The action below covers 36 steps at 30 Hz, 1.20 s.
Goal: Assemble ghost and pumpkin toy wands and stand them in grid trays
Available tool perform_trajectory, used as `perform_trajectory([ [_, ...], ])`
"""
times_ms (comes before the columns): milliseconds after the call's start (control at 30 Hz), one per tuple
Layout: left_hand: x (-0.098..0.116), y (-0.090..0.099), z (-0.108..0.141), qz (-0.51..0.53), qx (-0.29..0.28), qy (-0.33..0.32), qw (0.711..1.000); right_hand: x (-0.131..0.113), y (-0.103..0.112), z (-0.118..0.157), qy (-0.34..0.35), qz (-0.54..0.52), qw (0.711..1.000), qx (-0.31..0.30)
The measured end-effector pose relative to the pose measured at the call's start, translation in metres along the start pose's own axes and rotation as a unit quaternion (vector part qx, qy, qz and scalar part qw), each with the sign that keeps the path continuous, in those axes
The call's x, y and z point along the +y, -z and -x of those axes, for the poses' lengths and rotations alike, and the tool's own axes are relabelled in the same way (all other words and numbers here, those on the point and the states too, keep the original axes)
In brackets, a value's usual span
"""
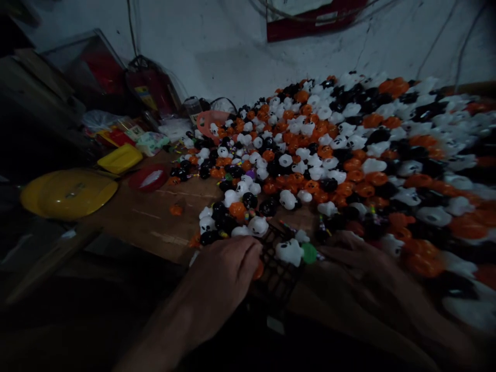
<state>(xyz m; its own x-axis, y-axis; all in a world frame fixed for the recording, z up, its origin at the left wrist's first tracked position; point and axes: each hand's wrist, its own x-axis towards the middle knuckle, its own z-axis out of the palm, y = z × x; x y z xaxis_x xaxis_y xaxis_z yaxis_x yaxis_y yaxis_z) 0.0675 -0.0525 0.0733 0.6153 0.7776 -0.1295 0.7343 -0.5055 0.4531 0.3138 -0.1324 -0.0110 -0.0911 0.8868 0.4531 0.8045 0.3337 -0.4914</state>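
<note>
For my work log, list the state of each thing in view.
Left hand: curled, orange piece at fingertips
Right hand: fingers extended
White plastic ghost figure: on its side, round green piece at its base
Small white, orange and black plastic figures: heaped loosely
Round red dish: holding something white
Black grid: partly covered

Left hand (pixel 228 263): fingertips curled under, grip unclear; orange piece (pixel 258 269) partly hidden behind it. Right hand (pixel 349 249): motion-blurred, fingertip contact can't be told. 2 forearms run off bottom edge. Black grid (pixel 276 279): partly covered by white ghost piece (pixel 290 252), lower end lost in dark. Pile (pixel 349 150) cut by right edge, blurry there. Red sign (pixel 298 28) cut by top edge. Yellow helmet (pixel 70 194): emblem too small to read.
</note>
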Motion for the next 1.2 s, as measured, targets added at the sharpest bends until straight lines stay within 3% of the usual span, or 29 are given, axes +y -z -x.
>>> perform_trajectory([
  [100,0.000,-0.006,0.000,-0.004,0.012,-0.001,1.000,-0.011,-0.021,0.016,-0.131,-0.088,0.987,-0.034],
  [233,-0.001,-0.013,0.001,-0.021,0.049,-0.004,0.999,-0.027,-0.046,0.017,-0.191,-0.137,0.971,-0.036],
  [333,-0.004,-0.019,0.000,-0.028,0.058,-0.028,0.998,-0.030,-0.053,0.011,-0.217,-0.144,0.964,-0.048],
  [600,-0.011,-0.033,-0.002,-0.096,0.146,-0.097,0.980,-0.025,-0.068,0.003,-0.242,-0.184,0.952,-0.038],
  [767,-0.004,-0.038,0.001,-0.166,0.216,-0.056,0.961,-0.021,-0.076,0.004,-0.241,-0.180,0.953,-0.029],
  [900,-0.001,-0.042,0.004,-0.195,0.211,-0.004,0.958,-0.025,-0.070,0.000,-0.164,-0.141,0.976,-0.035],
  [1067,-0.003,-0.042,0.004,-0.205,0.195,0.007,0.959,-0.033,-0.068,-0.013,-0.102,-0.183,0.978,-0.002],
  [1200,-0.004,-0.041,0.005,-0.192,0.205,-0.018,0.960,-0.037,-0.077,-0.022,-0.130,-0.215,0.968,-0.004],
])
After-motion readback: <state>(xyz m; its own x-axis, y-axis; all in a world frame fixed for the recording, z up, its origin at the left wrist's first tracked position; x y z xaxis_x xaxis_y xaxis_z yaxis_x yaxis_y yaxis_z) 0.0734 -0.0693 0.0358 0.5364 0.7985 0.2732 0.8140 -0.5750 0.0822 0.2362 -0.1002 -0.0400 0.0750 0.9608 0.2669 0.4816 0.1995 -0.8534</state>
